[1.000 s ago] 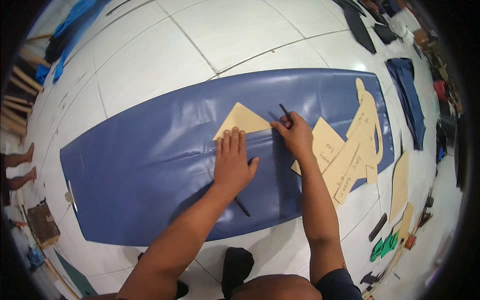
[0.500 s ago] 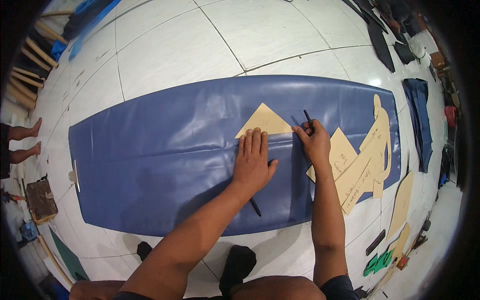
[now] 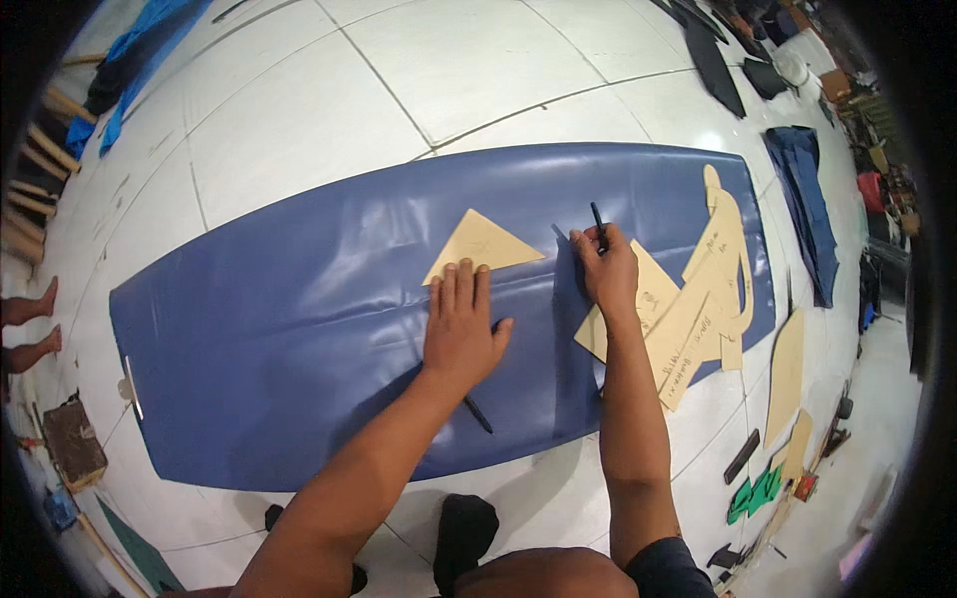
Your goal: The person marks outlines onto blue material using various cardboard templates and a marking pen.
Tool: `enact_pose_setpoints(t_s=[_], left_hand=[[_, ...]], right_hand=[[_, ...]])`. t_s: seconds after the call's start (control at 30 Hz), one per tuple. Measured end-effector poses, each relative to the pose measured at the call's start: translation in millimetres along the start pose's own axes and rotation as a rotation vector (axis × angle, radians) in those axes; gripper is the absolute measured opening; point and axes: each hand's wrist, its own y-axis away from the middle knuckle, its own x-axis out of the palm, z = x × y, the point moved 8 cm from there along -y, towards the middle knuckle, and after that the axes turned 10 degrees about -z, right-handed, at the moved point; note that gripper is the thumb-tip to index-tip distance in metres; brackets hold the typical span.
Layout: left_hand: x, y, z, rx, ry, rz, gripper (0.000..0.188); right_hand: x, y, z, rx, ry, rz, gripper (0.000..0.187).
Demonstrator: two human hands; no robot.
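Observation:
A wide blue sheet of smooth, shiny material (image 3: 299,359) lies spread on the floor. On it rests a triangular tan card pattern (image 3: 483,244). My left hand (image 3: 462,324) lies flat, its fingertips pressing the pattern's near edge. My right hand (image 3: 610,271) is closed around a black pen (image 3: 598,224), held above the sheet to the right of the triangle and apart from it. A second black pen (image 3: 478,414) lies on the sheet, partly under my left forearm. More tan card patterns with handwriting (image 3: 693,324) overlap in a pile beside my right hand.
White floor tiles (image 3: 299,110) surround the sheet. Folded dark blue material (image 3: 802,209) and further card patterns (image 3: 786,379) lie to the right. At the left are a brown block (image 3: 75,444) and another person's bare feet (image 3: 45,329). Rolls (image 3: 45,149) stand at the far left.
My right hand has drawn away from the triangle's right corner, still holding the pen. My left hand stays on the pattern. The whole view has shifted and turned slightly.

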Motion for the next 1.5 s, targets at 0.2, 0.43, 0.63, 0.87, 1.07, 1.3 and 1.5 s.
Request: enact_pose_setpoints(t_s=[0.2,0.43,0.63,0.87,1.07,1.3,1.5], left_hand=[[0.7,0.1,-0.7,-0.01,-0.034,-0.007,0.078],[1.9,-1.9,-4.1,0.016,-0.04,-0.023,0.078],[2.8,0.5,-1.0,0.026,-0.044,-0.05,0.078],[1.9,-4.1,-5.1,0.033,-0.091,-0.001,0.078],[-1.3,-13.6,-10.0,0.009,-0.129,0.06,0.08],[4.0,-9.1,-6.8,0.009,-0.109,0.048,0.081],[4.1,-9.4,-1.6,0.04,-0.025,-0.007,0.085]], right_hand=[[3.0,4.1,-12.4,-0.052,-0.002,-0.01,0.033],[23.3,22.0,9.3,-0.08,0.065,0.126,0.037],[26.9,24.2,11.7,-0.1,0.057,0.076,0.039],[28.6,25.8,10.2,-0.06,0.08,0.137,0.036],[16.5,25.3,32.6,-0.339,-0.021,-0.084,0.029],[63.4,42.2,73.1,-0.043,-0.649,0.342,0.03],[95.0,79.6,127.9,-0.35,-0.571,0.693,0.033]])
